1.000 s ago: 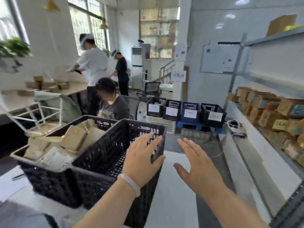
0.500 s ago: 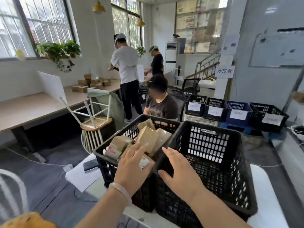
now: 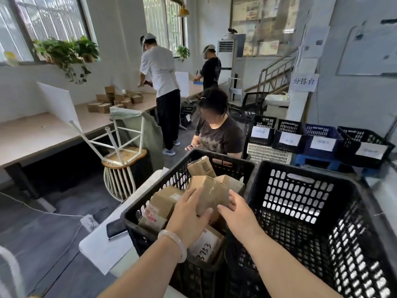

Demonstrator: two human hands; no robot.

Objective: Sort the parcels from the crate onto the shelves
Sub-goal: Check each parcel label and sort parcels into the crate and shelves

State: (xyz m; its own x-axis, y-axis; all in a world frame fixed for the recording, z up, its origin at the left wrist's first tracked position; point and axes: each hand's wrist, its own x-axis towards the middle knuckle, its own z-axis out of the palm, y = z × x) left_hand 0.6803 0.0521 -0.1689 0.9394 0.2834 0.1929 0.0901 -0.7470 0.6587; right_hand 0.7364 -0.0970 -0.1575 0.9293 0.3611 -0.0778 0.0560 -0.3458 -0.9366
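Left hand: the left hand lay on the near-left face of the top parcel, fingers along the cardboard and thumb hooked round its near corner, clasping the box.
Right hand: the right hand was at the parcel's right side, fingers spread and holding nothing. Whether its tips touched the cardboard could not be told.
Parcel's place: it sat atop the heap in the full crate, tilted and leaning on its neighbours.
Doing it well: the right palm probably needed to settle flat on the opposite face before any lift. A straight pull upward would suit, since the box sat wedged among others.
Neighbours: a numbered parcel lay just under the left wrist. A red-printed parcel was at the left and an upright parcel behind. Any of them could be dragged or toppled.
Beside: the empty crate stood against the full one on the right, its tall wall close to the right forearm.
Table: a phone lay on the white table by the crate's left corner.
Farther: a seated person was just behind the crate, and labelled bins stood beyond on the right.
Shelves: out of view, so a turn away would be needed.
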